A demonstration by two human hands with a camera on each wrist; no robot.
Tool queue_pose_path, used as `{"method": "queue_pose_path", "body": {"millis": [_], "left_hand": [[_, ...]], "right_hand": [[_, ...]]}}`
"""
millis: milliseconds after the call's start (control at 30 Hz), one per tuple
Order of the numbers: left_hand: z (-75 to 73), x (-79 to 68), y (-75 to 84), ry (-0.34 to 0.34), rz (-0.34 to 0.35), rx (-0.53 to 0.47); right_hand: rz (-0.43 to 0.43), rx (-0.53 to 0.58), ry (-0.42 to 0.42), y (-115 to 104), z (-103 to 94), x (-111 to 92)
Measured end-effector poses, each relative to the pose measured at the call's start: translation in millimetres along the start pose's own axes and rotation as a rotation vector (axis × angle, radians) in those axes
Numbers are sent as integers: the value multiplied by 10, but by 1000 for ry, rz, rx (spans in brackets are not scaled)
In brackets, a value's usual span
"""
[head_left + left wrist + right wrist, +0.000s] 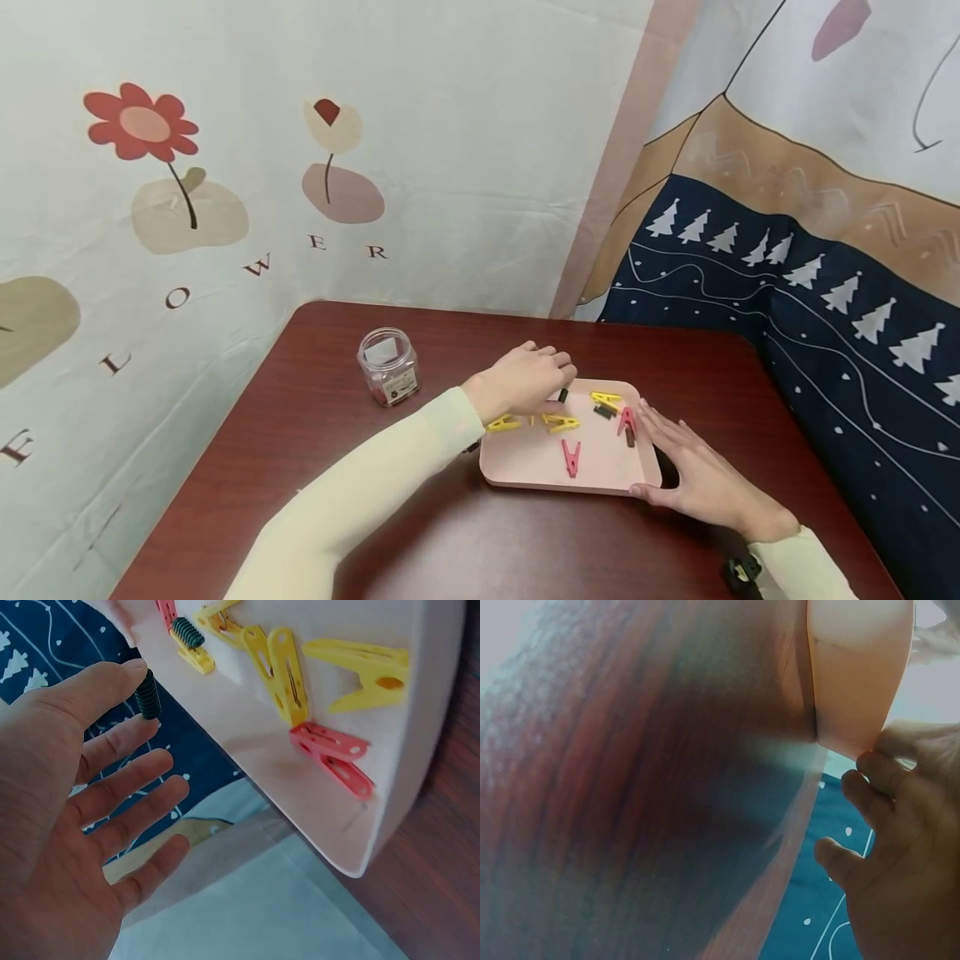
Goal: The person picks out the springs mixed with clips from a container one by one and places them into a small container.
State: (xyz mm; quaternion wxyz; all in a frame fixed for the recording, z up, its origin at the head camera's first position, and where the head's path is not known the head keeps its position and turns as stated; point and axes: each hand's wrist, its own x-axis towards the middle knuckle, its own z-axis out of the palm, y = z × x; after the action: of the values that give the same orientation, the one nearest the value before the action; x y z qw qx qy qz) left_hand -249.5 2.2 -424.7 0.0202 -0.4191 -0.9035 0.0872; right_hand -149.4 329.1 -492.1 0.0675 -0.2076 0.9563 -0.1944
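My left hand reaches over the far left part of the pink tray. Its thumb and index finger pinch a dark green coil spring, the other fingers spread loosely. Below it in the tray lie yellow clothespins and pink clothespins. Another dark green coil spring rests by a yellow clothespin in the left wrist view. My right hand touches the tray's right side, its thumb at the near right corner and its fingers extended along the edge.
A clear open plastic jar with a label stands left of the tray on the reddish-brown table. A printed cloth hangs behind the table, and dark blue fabric with white trees borders its right side.
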Motion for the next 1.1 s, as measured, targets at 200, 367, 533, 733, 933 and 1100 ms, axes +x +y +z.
{"method": "queue_pose_path", "body": {"millis": [200, 367, 533, 733, 933, 1100], "left_hand": [[-45, -160, -94, 35, -27, 0], [-56, -305, -193, 104, -38, -22], [-37, -454, -293, 157, -71, -50], [-30, -696, -440, 187, -140, -74], [-16, -911, -575, 234, -224, -77], [35, -1045, -640, 276, -286, -85]], "right_hand": [[14, 7, -4, 15, -2, -4], [15, 2, -1, 16, -4, -6], [5, -12, 3, 19, 1, -11], [-2, -9, 7, 13, 16, 6], [0, 2, 4, 14, 26, 26], [-4, -3, 10, 25, 18, -2]]}}
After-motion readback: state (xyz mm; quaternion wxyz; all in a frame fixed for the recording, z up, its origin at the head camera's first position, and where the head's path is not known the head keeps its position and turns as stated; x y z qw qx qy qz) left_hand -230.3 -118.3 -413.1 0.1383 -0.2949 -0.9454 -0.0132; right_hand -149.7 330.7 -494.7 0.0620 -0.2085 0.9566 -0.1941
